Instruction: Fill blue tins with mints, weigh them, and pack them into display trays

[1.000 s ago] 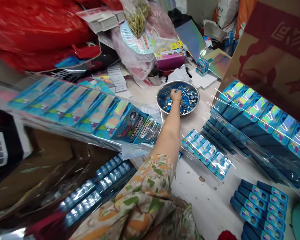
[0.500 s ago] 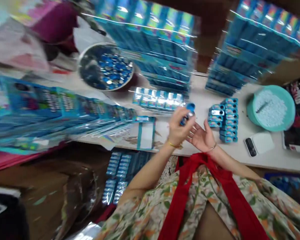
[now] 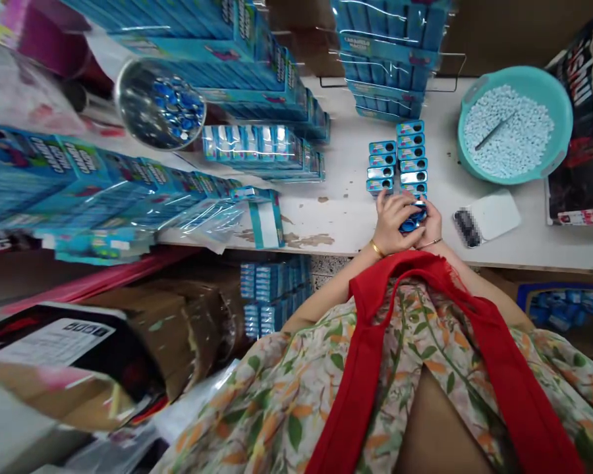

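Cartons [image 3: 54, 171] of glossy blue printed card, ranked in a long straight row, run across the left side of the table [image 3: 346, 224], beside a round, polished steel bowl [image 3: 128, 99] heaped with mirror-bright blue discs [image 3: 180, 108]. Next comes a pack of small boxes [image 3: 250, 145] under crinkled, glinting clear film, then a white panel with blue borders [image 3: 267, 224] near the near edge, where the white surface has worn to ragged brown patches. Two neat columns of little blue blocks [image 3: 412, 161], dark round holes in their ends, reach toward the person. At their near end, the left hand [image 3: 394, 220] and right hand [image 3: 432, 220] press together, fingers curled around shiny, rounded blue pieces [image 3: 409, 225] just inside the near edge. Toward the right edge lie a smooth white slab [image 3: 501, 214] and a teal plastic basin [image 3: 563, 122] of pale, grainy pellets [image 3: 528, 145], a slim dark stick [image 3: 494, 131] resting on them.
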Demonstrator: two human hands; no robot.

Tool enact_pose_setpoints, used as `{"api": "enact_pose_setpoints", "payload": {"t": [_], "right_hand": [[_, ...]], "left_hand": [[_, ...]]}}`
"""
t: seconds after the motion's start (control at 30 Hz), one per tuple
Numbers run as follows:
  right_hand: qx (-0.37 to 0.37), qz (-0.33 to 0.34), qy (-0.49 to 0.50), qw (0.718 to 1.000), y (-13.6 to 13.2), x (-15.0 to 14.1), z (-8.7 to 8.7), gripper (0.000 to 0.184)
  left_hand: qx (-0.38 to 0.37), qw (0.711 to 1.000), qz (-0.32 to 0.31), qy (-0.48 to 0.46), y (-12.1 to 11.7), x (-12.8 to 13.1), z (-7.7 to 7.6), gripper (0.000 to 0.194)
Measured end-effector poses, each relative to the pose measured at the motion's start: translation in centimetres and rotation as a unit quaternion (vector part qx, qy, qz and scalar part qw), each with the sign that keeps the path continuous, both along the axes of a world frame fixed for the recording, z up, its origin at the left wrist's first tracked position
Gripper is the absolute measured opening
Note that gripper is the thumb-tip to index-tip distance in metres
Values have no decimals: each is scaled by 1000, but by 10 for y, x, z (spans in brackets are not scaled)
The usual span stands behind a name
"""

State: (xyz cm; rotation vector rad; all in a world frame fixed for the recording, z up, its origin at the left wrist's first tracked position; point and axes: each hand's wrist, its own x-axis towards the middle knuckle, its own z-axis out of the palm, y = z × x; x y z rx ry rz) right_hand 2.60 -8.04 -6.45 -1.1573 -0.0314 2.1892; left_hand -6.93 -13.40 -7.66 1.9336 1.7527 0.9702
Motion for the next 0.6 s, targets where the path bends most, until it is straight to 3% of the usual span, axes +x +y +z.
{"api": "enact_pose_setpoints", "payload": {"t": [0.13,0.27,0.43,0.6], "right_hand": [[-37,-3,21,999,11,13,-17,19],[-62,60,24,996,25,13,-32,15],[-50,143,30,988,47,9,-48,25],[-24,159,38,986,65,5,-64,26]], "left_hand": [[0,998,39,-45,16,4,1,25],[11,985,97,-140,37,-11,-8,36],[-101,960,156,-211,71,-56,-48,18],[-210,945,234,-89,126,-108,-86,10]]}}
